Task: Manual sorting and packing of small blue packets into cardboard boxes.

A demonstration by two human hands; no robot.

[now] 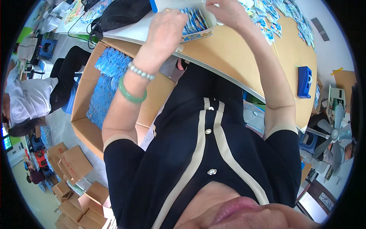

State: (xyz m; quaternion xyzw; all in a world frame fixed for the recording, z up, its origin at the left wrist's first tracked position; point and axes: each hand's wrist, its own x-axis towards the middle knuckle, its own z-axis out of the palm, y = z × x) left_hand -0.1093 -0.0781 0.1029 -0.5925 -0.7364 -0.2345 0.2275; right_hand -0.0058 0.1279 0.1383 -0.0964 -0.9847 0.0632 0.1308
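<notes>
Key relation: the packets (195, 21), blue/white, stand in a slanted row inside the open box (199, 36), btwn the two hands, w/ L hand (167, 27) nearer. L hand is over the box's L side, back of hand up, its knuckles right beside the L end of the row, so packets lie immed. to its R. R hand (219, 8) is up by the box's far R corner, a bit further off, so packets lie to its L and slightly nearer the body. Each packet's long axis seems to run roughly away from the body, tilted, w/ the row stacked approx L-to-R; box's far end is near the pic's top edge, so hedge that. Grip: L fingers curl down out of sight behind the hand, can't tell if they're clamped on anything; R fingers are bent in at the very top edge, also can't tell if they pinch a packet. Box sits near the front edge of the tan table (236, 57); more loose packets (268, 17) lie beyond R forearm, well apart from the box.
</notes>
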